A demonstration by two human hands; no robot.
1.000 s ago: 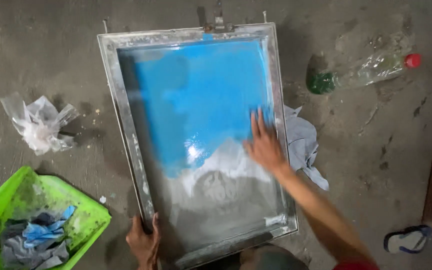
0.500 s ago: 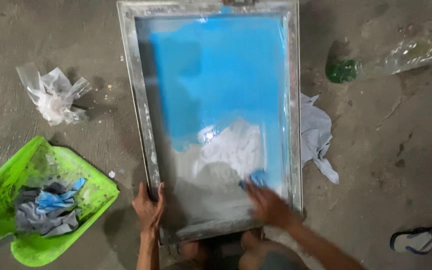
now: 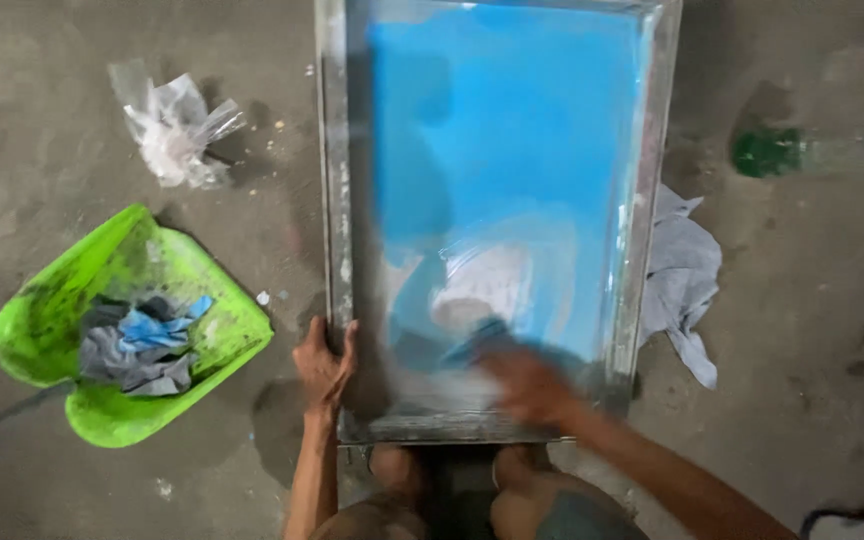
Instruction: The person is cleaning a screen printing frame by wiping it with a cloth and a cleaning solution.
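Observation:
A large metal-framed screen [image 3: 334, 200] lies flat on the concrete floor, its mesh coated bright blue [image 3: 512, 130], with a pale wet patch [image 3: 482, 285] near my end. My left hand [image 3: 324, 365] grips the frame's left rail close to the near corner. My right hand [image 3: 527, 385] is inside the frame at the near end, motion-blurred, pressing what looks like a small dark blue rag [image 3: 472, 338] against the mesh. My knees [image 3: 392, 470] sit just below the frame's near edge.
A green plastic scoop [image 3: 182, 270] holding grey and blue rags [image 3: 142, 345] lies to the left. A crumpled clear plastic bag [image 3: 172, 130] is at the upper left. A grey cloth [image 3: 682, 270] and a clear green-bottomed bottle [image 3: 767, 152] lie to the right.
My right hand has swept from the frame's right side down and left across the near end of the mesh. The view has moved closer. My left hand has kept its grip.

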